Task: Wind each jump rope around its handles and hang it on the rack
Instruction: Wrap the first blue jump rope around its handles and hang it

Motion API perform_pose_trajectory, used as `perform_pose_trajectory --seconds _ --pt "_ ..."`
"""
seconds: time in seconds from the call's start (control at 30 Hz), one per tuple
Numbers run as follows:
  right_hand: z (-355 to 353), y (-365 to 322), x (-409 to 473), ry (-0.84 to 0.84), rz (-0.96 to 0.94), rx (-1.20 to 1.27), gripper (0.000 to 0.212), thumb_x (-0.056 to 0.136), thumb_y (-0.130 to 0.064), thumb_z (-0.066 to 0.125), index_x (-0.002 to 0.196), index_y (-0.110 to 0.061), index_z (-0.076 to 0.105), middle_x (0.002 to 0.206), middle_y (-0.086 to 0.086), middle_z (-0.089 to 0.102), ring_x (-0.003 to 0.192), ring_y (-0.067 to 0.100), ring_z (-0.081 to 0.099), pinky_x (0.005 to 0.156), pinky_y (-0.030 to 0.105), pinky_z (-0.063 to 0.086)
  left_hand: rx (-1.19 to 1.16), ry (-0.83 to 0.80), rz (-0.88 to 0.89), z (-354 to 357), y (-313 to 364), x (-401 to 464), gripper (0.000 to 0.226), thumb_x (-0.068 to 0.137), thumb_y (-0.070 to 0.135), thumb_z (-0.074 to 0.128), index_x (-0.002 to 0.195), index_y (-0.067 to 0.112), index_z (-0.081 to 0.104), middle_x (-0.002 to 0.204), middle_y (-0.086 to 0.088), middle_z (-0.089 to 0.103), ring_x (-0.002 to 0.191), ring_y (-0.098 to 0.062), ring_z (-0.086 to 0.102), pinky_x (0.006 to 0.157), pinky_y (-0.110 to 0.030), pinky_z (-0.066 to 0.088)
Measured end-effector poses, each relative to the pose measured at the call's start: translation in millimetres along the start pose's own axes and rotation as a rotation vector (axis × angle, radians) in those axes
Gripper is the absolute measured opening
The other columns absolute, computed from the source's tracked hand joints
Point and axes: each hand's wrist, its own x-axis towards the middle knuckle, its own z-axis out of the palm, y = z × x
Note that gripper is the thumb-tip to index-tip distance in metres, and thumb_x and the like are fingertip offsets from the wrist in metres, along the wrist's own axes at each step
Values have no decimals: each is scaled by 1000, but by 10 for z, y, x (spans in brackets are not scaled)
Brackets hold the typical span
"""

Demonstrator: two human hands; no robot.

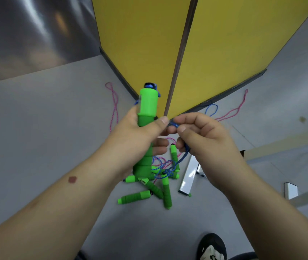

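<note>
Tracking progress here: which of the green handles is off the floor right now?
The upright green handle gripped in the left hand; every other green handle lies in the pile on the floor below.

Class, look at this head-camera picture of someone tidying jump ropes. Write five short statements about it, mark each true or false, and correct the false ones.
1. The left hand grips a green handle held upright. True.
2. The right hand is empty. False: it pinches a blue rope between its fingers.
3. More green handles lie in a pile on the grey floor. True.
4. The panels behind the hands are red. False: they are yellow.
5. All the ropes on the floor are blue. False: pink rope lies there as well.
</note>
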Motion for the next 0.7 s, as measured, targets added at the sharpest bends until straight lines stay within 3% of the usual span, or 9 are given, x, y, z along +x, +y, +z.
perform_pose_trajectory --seconds 0.07,0.2,0.33,0.43,0.53,0.6,0.7 --pt "32 -3 -19 -62 -6 -10 14 99 3 55 103 -6 63 78 6 71 62 13 60 61 22 49 -59 -20 29 69 -68 -3 23 95 16 74 113 23 62 86 -6 73 74 -21 72 73 -38 63" --pt "7 -38 -35 -121 34 -11 16 97 6 56 102 -9 55 83 10 76 62 16 61 64 25 51 -9 148 113 12 -70 68 19 89 5 77 95 17 64 79 -5 71 62 -16 67 64 -28 58" --pt "-85 -77 -14 -131 52 -21 17 96 7 56 97 -10 58 85 10 76 62 18 61 65 29 51 83 316 203 -190 28 155 19 90 8 77 97 21 65 85 -8 76 66 -13 70 66 -27 57" --pt "-64 -82 3 -103 32 112 15 97 6 56 97 -8 61 89 11 76 66 19 65 68 33 55 11 197 179 -134 26 103 25 93 13 76 112 23 64 100 -16 77 80 -21 77 72 -32 61" --pt "-9 -51 -2 -95 3 142 13 96 6 58 97 -5 65 81 12 74 71 20 68 70 33 58 60 35 199 42 -101 22 34 82 28 79 114 30 69 93 -6 76 89 -29 77 82 -48 63" --pt "17 -48 -19 -111 -1 130 11 95 7 58 98 -1 64 76 15 71 70 20 68 69 31 58 83 42 229 96 -134 -10 27 79 27 79 105 27 72 86 -9 75 79 -30 74 80 -51 63" --pt "-13 -68 -23 -120 53 111 13 95 9 59 101 -3 59 82 15 75 70 22 69 71 35 59 58 165 241 10 -100 55 21 82 16 83 98 22 71 82 -6 74 71 -20 71 80 -42 62"
